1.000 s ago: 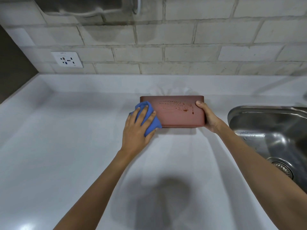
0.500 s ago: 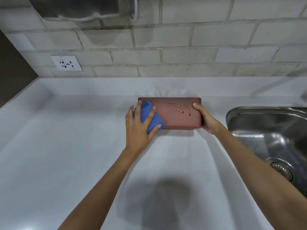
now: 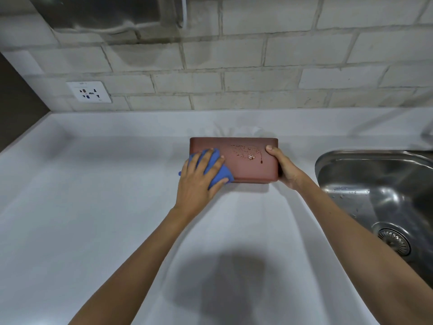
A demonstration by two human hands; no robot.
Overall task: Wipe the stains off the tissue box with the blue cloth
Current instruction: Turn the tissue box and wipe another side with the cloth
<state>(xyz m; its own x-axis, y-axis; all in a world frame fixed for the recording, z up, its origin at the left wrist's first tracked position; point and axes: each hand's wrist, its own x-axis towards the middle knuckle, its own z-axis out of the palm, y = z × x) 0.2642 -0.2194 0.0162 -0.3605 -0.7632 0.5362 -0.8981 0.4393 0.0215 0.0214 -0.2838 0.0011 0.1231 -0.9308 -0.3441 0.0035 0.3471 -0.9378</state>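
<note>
A reddish-brown tissue box stands on the white counter, its long side facing me. Dark speckled stains with one drip mark sit on the right half of that face. My left hand presses a crumpled blue cloth flat against the box's lower left part. My right hand grips the box's right end, thumb on the front face. White tissue shows faintly behind the top edge.
A stainless steel sink with a drain lies to the right, close to my right forearm. A brick wall with a white power socket backs the counter. A metal fixture hangs at the upper left.
My left hand with the blue cloth has shifted slightly over the box's left part. The box has stayed held by my right hand, and the stains look unchanged.
</note>
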